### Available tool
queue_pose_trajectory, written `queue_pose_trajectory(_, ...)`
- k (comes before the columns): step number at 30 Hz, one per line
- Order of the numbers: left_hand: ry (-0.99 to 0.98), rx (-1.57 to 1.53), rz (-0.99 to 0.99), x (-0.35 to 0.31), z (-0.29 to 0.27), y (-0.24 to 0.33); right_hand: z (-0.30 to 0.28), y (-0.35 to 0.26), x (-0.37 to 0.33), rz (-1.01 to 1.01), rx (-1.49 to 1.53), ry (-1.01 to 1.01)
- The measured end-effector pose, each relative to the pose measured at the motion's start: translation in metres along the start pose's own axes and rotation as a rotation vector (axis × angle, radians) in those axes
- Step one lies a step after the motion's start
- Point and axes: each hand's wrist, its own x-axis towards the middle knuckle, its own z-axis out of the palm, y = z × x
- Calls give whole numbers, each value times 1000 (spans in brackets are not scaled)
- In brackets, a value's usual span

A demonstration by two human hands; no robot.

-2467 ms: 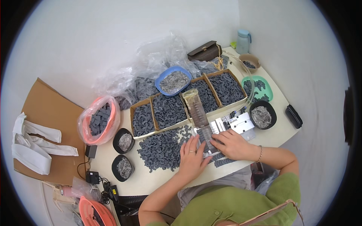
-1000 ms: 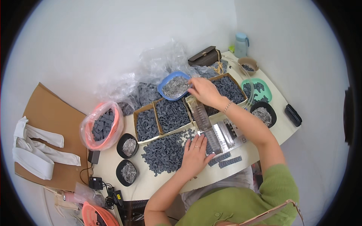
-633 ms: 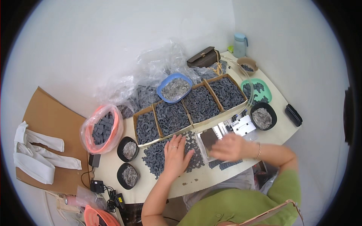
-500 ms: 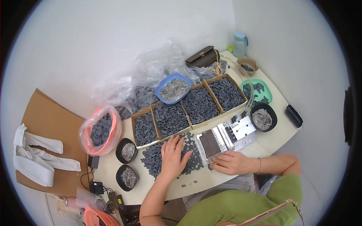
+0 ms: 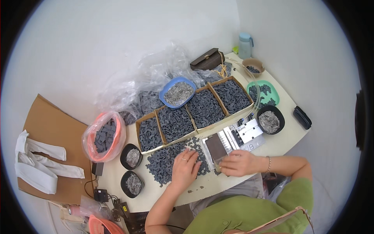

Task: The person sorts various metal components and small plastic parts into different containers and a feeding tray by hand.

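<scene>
My left hand, a ring on one finger, rests at a loose heap of small dark grey parts. Its fingers are bent down into the heap, and their tips are hidden. My right hand is closed at the near edge of a metal fixture, beside a dark brown block lying on it. Whatever those fingers grip is too small or covered to make out. Thin pins show in a row between the block and the fixture's white-topped unit.
Behind the heap stands a divided cardboard tray of grey parts, a blue dish of metal pins on its edge. Black bowls of pins, a green plate and a bagged pink basket surround the work. A clear hose curves behind the fixture.
My left hand has drawn slightly nearer and right, its spread fingers now curled. My right hand has lifted a little and shifted right, its fingers bunched more tightly.
</scene>
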Motion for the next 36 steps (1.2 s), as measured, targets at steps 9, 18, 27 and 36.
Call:
queue_pose_trajectory(9,-54,289,162,7,35,44,50,109,58,778,347,45)
queue_pose_trajectory(18,-269,247,96,34,33,50,12,178,17,840,194,-68)
queue_pose_trajectory(27,477,38,-363,56,-82,-57,17,168,-11,616,-144,-552)
queue_pose_trajectory(36,427,634,-351,14,-126,-193,6,171,-12,619,-99,-445)
